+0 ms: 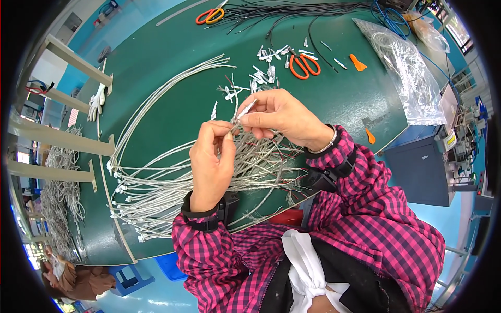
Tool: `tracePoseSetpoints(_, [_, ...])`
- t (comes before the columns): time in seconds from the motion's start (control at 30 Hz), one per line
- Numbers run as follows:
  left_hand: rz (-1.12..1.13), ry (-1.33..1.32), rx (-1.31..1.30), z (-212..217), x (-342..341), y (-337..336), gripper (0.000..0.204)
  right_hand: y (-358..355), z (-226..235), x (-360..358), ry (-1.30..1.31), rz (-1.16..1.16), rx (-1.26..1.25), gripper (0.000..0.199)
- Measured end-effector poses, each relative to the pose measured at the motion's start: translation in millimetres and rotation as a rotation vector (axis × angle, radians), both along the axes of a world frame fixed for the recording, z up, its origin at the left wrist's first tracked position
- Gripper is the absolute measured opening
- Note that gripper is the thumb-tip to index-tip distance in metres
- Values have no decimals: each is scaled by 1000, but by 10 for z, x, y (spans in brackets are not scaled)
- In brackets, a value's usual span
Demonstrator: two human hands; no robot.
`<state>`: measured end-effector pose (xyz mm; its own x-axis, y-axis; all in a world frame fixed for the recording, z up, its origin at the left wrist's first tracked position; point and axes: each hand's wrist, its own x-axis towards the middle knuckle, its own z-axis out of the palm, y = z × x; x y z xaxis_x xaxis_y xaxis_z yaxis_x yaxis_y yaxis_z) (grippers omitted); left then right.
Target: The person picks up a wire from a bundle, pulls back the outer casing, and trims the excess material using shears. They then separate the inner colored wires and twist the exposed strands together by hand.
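Note:
Above the table's middle, my left hand (211, 156) pinches a grey braided cable near its end. My right hand (279, 117) is closed beside it, with a small silvery-white foil scrap (247, 108) between thumb and fingers at the cable end. Under both hands lies a large bundle of grey braided cables (156, 195), with white connectors at the left and frayed red and black wires at the right. A smaller group of cables (156, 96) curves away behind my left hand. Several torn foil scraps (263, 75) lie beyond my right hand.
Orange-handled scissors (304, 66) lie past the scraps; a second pair (211, 15) is at the far edge near black cables (292, 10). Clear plastic bags (404, 73) sit right. Metal frame bars (68, 135) stand left, near a white glove (97, 101). A person (78, 279) is lower left.

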<state>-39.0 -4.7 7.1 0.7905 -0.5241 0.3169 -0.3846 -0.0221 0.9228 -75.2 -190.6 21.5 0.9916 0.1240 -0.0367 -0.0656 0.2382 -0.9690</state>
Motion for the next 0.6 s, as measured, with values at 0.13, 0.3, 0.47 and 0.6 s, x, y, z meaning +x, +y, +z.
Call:
tracePoseSetpoints(0.13, [-45, 164, -78, 41, 0, 16, 3, 27, 5, -8, -60, 2, -14, 14])
tracePoseSetpoints(0.3, [-241, 583, -321, 24, 81, 97, 4, -20, 73, -37, -224, 96, -270, 10])
tracePoseSetpoints(0.47, [-304, 691, -475, 15, 122, 131, 5, -250, -102, 69, -670, -53, -895, 14])
tracePoseSetpoints(0.6, [-162, 535, -448, 68, 132, 125, 6, -365, -86, 169, -719, -617, -1267, 20])
